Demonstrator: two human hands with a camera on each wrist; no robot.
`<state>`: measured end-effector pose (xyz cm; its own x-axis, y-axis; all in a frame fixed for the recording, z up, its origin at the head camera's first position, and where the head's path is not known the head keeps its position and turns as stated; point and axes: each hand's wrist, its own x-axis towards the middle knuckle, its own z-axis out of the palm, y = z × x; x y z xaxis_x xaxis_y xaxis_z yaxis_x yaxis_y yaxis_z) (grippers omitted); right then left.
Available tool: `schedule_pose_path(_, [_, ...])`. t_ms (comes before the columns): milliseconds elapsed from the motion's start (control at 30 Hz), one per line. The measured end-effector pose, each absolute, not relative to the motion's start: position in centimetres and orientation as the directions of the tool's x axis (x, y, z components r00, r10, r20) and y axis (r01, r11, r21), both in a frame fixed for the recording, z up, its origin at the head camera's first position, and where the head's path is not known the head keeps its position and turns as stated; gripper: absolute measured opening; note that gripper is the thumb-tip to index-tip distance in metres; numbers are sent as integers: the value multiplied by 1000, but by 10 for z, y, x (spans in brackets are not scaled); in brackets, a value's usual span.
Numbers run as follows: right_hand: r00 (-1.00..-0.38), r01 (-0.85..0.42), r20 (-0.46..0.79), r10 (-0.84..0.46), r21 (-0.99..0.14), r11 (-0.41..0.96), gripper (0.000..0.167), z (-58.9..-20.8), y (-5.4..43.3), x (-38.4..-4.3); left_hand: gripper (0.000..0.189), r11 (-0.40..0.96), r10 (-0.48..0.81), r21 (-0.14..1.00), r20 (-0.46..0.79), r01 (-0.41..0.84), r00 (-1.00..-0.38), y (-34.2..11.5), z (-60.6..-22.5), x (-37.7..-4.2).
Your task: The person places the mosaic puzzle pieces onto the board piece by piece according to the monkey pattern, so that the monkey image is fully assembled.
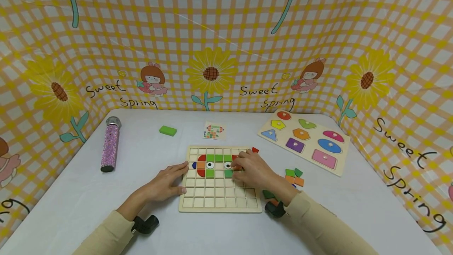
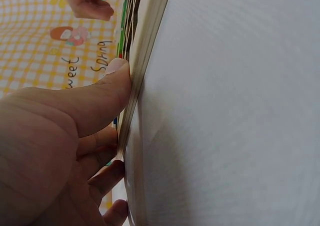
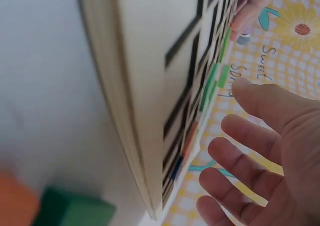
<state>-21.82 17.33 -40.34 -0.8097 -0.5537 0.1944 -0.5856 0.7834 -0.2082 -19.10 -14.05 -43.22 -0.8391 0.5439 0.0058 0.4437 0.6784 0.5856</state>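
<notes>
The right hand (image 1: 256, 173) hung over the right side of the grid board (image 1: 219, 194), its fingers (image 3: 245, 165) slightly apart and loosely bent; whether a fingertip met the right eye tile (image 1: 227, 165), I could not tell. The left hand (image 1: 164, 182) lay along the board's left edge, thumb and fingers apart, touching the rim. The board sat at the lower middle of the head frame, with coloured tiles (image 1: 219, 157) (and two round eyes) in its upper rows. Loose tiles (image 1: 290, 179) lay to its right, some partly behind the right forearm. Above the board, near the centre, was a small picture card (image 1: 214, 130), with a green block (image 1: 168, 130) to its left. A sparkly pink microphone (image 1: 110, 143) lay at the left, a knobbed shape puzzle (image 1: 309, 148) at the right. Checked cloth (image 1: 212, 23) filled the upper half.
</notes>
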Motion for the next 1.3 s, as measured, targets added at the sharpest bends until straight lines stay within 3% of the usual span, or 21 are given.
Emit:
schedule_pose_path(700, [-924, -383, 112, -366, -249, 890, 32, -383, 248, -226, 71, 682, 542, 585, -2, 439, -840, -142, -435, -194])
schedule_pose_path(1033, [-946, -323, 50, -320, -223, 920, 33, -390, 254, -252, 70, 677, 542, 597, -8, 430, -840, -141, -435, -193])
schedule_pose_path(1300, [-935, -345, -19, -354, -189, 919, 27, -396, 248, -273, 70, 676, 542, 598, -8, 430, -841, -139, -433, -193])
